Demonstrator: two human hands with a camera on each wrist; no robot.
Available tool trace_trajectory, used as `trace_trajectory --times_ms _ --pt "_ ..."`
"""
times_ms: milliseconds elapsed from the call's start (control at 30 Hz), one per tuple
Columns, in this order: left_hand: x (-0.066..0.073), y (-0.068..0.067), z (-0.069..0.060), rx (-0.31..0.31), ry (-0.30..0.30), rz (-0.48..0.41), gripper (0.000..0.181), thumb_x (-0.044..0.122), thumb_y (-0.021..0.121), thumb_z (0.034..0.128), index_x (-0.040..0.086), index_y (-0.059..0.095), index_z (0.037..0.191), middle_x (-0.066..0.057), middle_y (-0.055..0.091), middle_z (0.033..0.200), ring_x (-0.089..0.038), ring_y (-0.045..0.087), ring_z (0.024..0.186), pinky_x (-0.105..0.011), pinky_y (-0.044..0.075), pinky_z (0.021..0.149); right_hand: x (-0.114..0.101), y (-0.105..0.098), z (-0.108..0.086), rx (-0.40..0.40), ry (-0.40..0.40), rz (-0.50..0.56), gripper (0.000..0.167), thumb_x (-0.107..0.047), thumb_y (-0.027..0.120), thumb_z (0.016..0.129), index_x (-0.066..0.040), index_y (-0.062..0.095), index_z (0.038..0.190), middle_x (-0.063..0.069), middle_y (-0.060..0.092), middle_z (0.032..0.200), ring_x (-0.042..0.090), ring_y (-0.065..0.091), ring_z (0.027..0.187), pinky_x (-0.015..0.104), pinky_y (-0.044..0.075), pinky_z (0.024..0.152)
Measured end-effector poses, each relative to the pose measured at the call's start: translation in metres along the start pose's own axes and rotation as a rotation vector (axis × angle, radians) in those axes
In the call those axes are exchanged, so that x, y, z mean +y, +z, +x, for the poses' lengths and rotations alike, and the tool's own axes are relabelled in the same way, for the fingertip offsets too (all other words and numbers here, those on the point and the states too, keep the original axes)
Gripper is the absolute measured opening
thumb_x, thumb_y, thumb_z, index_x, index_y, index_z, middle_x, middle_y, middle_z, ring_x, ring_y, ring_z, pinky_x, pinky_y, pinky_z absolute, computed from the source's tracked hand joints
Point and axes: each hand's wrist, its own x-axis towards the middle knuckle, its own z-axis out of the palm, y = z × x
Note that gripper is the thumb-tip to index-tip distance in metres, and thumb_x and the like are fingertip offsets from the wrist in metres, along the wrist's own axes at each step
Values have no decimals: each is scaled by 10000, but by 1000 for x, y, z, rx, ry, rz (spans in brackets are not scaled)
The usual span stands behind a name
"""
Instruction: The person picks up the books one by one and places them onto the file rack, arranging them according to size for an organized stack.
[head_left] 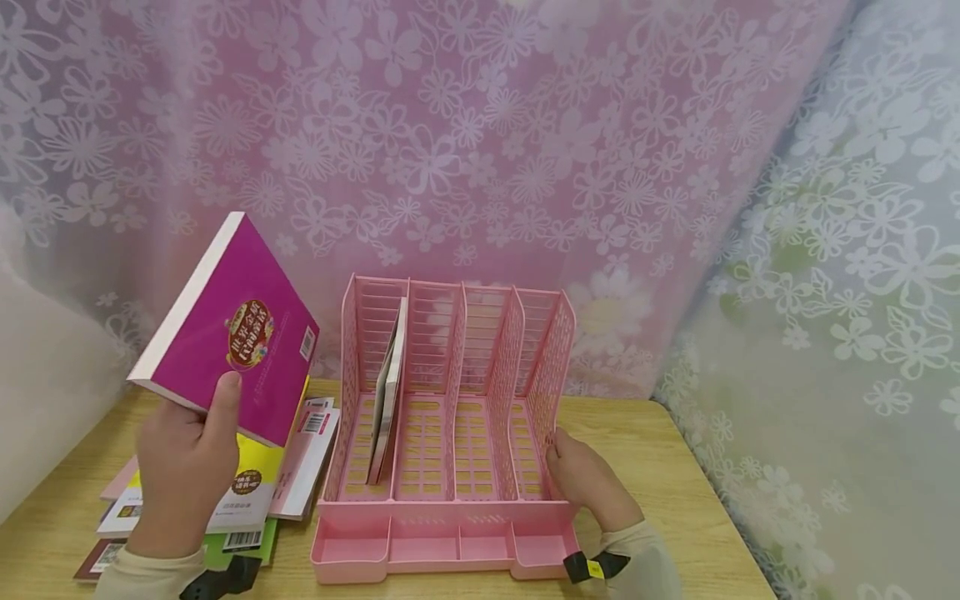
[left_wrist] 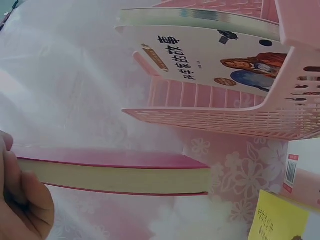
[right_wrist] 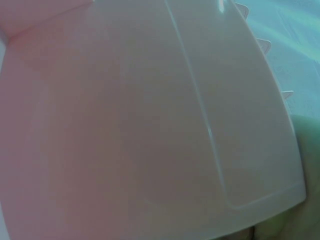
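Note:
My left hand (head_left: 187, 467) holds a thick magenta book (head_left: 258, 333) by its lower corner, thumb on the cover, tilted in the air left of a pink desktop book rack (head_left: 426, 510). In the left wrist view the book's page edges (left_wrist: 125, 180) show beside the rack's perforated side wall (left_wrist: 210, 117). My right hand (head_left: 592, 483) grips the rack's right side wall near the front. A white-covered book (left_wrist: 200, 55) stands leaning in the rack's leftmost compartment. The right wrist view is mostly filled by a smooth pink panel (right_wrist: 140, 130).
Several books lie in a loose pile under and behind my left hand, including a white book with a pink label (head_left: 307, 458) and a green one (head_left: 217, 554). Shallow trays (head_left: 348, 542) run along the rack's front. A floral curtain (head_left: 465, 167) hangs behind the wooden table (head_left: 645, 450).

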Motion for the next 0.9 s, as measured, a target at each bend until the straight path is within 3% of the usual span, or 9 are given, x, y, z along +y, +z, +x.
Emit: trace_trajectory --times_ms 100,200,300,433,533,633,733,900 --pt "5 -2 -1 42 94 -106 362 102 606 1023 64 635 1381 163 694 1185 38 616 786 -99 431 594 0 0 0 1 -1 -6 384 -157 446 1082 -20 524 1431 141 686 1177 254 627 968 528 528 897" --pt "15 -4 0 71 208 -232 431 23 597 998 -6 566 1426 5 695 1288 -29 676 961 -86 492 773 -1 -1 0 4 2 -11 389 -163 452 1082 -22 523 1437 150 685 1212 261 643 1008 544 526 926" --pt "30 -5 1 95 298 -378 441 -30 583 976 -127 510 1400 -207 663 1311 -112 693 1087 -148 511 907 -2 -2 -1 7 0 -9 391 -160 457 1081 -19 522 1439 157 683 1234 263 646 1020 557 522 942" --pt "45 -6 -1 86 353 -540 440 -57 559 971 -191 459 1377 -240 647 1318 -82 688 845 -120 525 732 -2 -3 0 7 -7 -9 377 -157 452 1083 -7 529 1419 156 687 1203 255 636 984 548 526 927" --pt "46 -4 -3 55 381 -612 454 -72 560 966 -202 435 1382 -234 642 1327 -69 636 747 -102 496 659 -1 -3 0 9 -13 -17 363 -158 449 1085 -4 537 1402 155 689 1194 254 644 992 547 529 928" --pt "42 1 -5 34 377 -590 459 -96 572 949 -208 449 1377 -229 652 1318 -119 691 891 -137 540 782 0 -2 0 10 -15 -19 360 -154 448 1086 -8 539 1403 154 690 1193 252 638 973 528 532 900" --pt "36 7 -9 15 366 -499 454 -96 592 943 -197 482 1372 -196 670 1311 -137 692 1062 -169 537 876 0 -2 0 9 -15 -19 362 -147 449 1084 -9 538 1407 151 690 1183 245 616 928 490 525 851" --pt "33 22 -14 -19 401 -442 388 -46 636 964 -183 565 1320 -121 708 1268 -106 698 1121 -171 525 915 0 -1 0 13 -20 -20 350 -146 458 1082 0 545 1387 155 693 1178 249 638 963 509 534 885"
